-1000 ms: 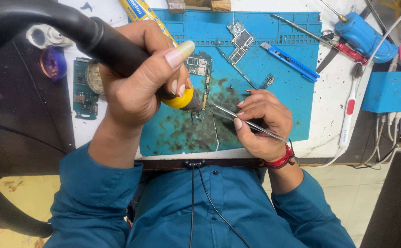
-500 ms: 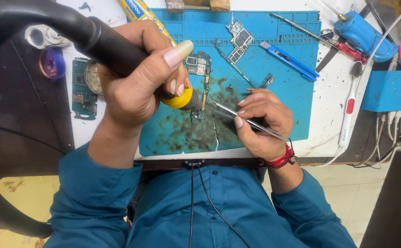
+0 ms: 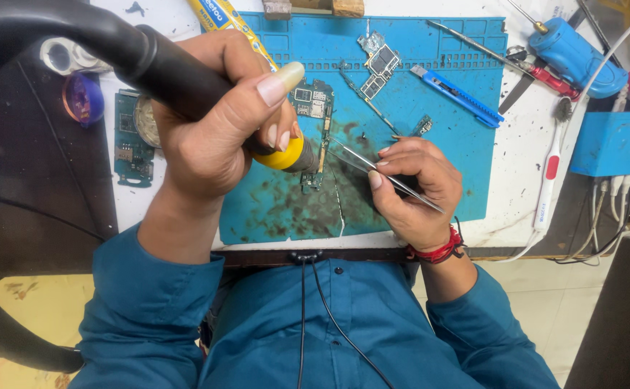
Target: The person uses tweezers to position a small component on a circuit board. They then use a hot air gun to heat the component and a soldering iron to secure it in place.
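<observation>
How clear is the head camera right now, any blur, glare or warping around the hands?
Head view: even, soft light; no strong glare on the blue mat. The circuit board and tweezers are sharp. The black hose looms large and slightly soft at top left. Edges bow from wide-angle distortion. Left hand shades the mat beneath.

Shirt: teal-blue, long-sleeved, small dark buttons down the front.
Sleeves: cuffs pushed back above both wrists, cloth creased at the forearms.
Wristband: red thread band around the right wrist, with a thin dark strand beside it.
Cord: thin black cord hanging down the chest, splitting in two.
Nails: thumbnail on the left hand long, unpainted.
</observation>
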